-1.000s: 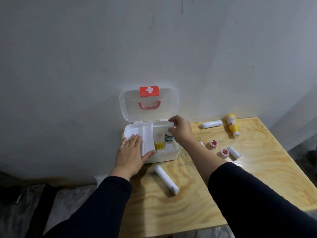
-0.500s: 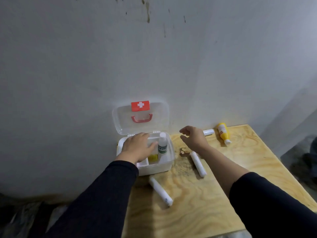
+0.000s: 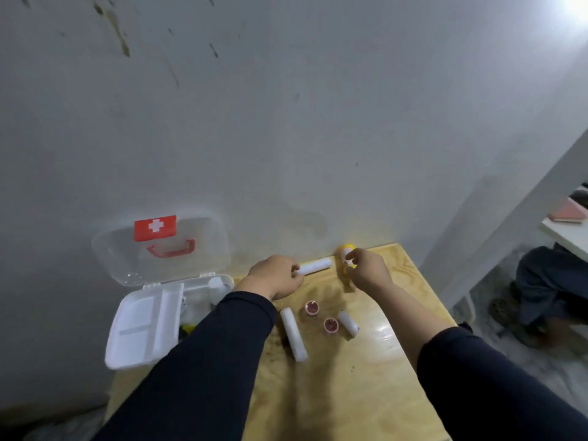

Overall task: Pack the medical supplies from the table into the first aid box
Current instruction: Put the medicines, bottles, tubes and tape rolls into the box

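Observation:
The white first aid box (image 3: pixel 143 329) stands open at the table's left, its clear lid (image 3: pixel 165 249) leaning on the wall. A white bottle (image 3: pixel 218 288) stands inside. My left hand (image 3: pixel 273 276) grips the near end of a white bandage roll (image 3: pixel 316 265) lying by the wall. My right hand (image 3: pixel 366 268) is closed over a yellow bottle (image 3: pixel 345 253), hiding its middle. Nearer me lie a long white roll (image 3: pixel 292 334), two pink tape rolls (image 3: pixel 311 308) (image 3: pixel 331 325) and a short white roll (image 3: pixel 348 323).
The wooden table (image 3: pixel 350 393) butts against a grey wall. To the right, past the table's edge, stands a white table (image 3: pixel 563 230) with a pink book, and a seated person's dark-clad legs (image 3: pixel 541 281) are on the floor side.
My left hand left the box and went right to the bandage roll by the wall. My right hand moved further back to the yellow bottle. The view swung right.

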### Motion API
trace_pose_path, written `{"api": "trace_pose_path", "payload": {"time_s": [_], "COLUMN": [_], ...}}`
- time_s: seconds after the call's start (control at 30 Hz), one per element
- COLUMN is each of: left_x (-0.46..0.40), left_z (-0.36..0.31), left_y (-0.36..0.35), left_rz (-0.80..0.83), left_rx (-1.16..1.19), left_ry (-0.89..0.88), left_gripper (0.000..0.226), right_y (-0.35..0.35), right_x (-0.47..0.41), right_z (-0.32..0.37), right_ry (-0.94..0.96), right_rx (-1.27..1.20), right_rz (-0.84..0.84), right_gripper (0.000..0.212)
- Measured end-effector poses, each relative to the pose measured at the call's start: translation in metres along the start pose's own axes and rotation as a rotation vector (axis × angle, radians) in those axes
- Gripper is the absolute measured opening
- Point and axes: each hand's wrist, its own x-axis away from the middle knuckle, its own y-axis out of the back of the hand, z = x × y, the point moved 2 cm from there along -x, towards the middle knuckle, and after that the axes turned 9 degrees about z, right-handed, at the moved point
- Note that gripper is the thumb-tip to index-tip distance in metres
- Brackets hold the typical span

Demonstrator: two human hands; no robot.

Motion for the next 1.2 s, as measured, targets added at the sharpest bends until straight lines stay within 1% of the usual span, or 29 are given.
{"api": "trace_pose_path", "payload": {"time_s": [0.13, 0.27, 0.4, 0.53, 0.63, 0.7, 0.83, 0.93, 1.03, 1.2], "left_x": [-0.027, -0.048, -0.055, -0.054, -0.051, -0.047, -0.034, -0.019, 0.001, 0.047], "left_z": [-0.017, -0.023, -0.027, -0.032, -0.041, -0.049, -0.053, -0.043, -0.028, 0.005], "left_y": [-0.014, -0.028, -0.035, -0.034, -0.029, -0.025, -0.018, -0.013, -0.003, 0.02], "left_rz": [0.033, 0.043, 0.054, 0.052, 0.019, 0.002, -0.032, -0.05, -0.074, -0.152], "left_rx": [0.058, 0.065, 0.043, 0.051, 0.093, 0.109, 0.108, 0.096, 0.087, 0.092], "left_ry": [0.032, 0.056, 0.088, 0.117, 0.115, 0.107, 0.101, 0.1, 0.107, 0.125], "left_gripper": [0.042, 0.029, 0.041, 0.04, 0.037, 0.038, 0.038, 0.038, 0.042, 0.039], "right_y": [-0.007, -0.029, -0.039, -0.029, -0.019, -0.013, -0.005, 0.001, 0.004, -0.001], "right_x": [-0.026, -0.044, -0.052, -0.051, -0.045, -0.041, -0.035, -0.027, -0.015, 0.017], "right_z": [-0.027, -0.039, -0.047, -0.056, -0.055, -0.048, -0.03, -0.008, 0.024, 0.083], "right_ry": [-0.064, -0.072, -0.094, -0.089, -0.012, 0.045, 0.133, 0.212, 0.29, 0.383], "right_rx": [-0.034, -0.064, -0.147, -0.182, -0.207, -0.235, -0.314, -0.35, -0.329, -0.321], "right_rz": [0.003, 0.011, -0.076, -0.143, -0.224, -0.237, -0.203, -0.187, -0.164, -0.125], "right_gripper": [0.04, 0.05, 0.036, 0.035, 0.03, 0.029, 0.029, 0.027, 0.03, 0.032]}}
